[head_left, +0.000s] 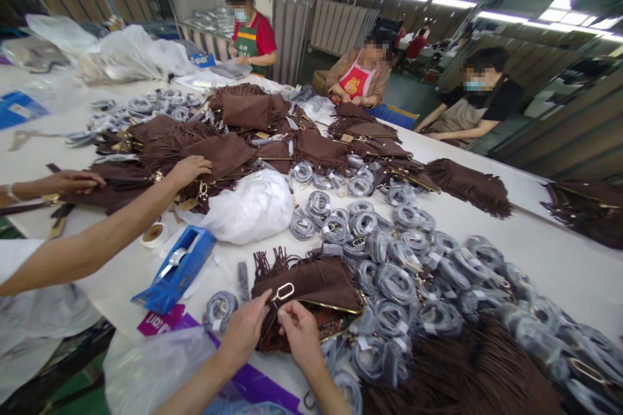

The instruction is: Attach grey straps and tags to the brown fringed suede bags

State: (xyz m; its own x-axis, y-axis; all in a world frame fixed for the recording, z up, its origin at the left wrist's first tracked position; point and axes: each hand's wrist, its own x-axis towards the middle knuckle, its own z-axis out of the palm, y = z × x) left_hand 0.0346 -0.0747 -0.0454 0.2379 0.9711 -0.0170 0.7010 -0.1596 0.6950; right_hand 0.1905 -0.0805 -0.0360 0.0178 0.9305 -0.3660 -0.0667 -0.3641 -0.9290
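Here at six o'clock on the counter (549,266), the brown bag (321,282) is met at its nine by the left hand (246,327); over its seven, the right hand (300,331) is seen curled. Whether either grip is clenched cannot be told!

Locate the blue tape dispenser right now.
In the head view, the blue tape dispenser is left of centre, farther out and to the left of the person's left hand, just lower-left of the bulging white plastic bag.
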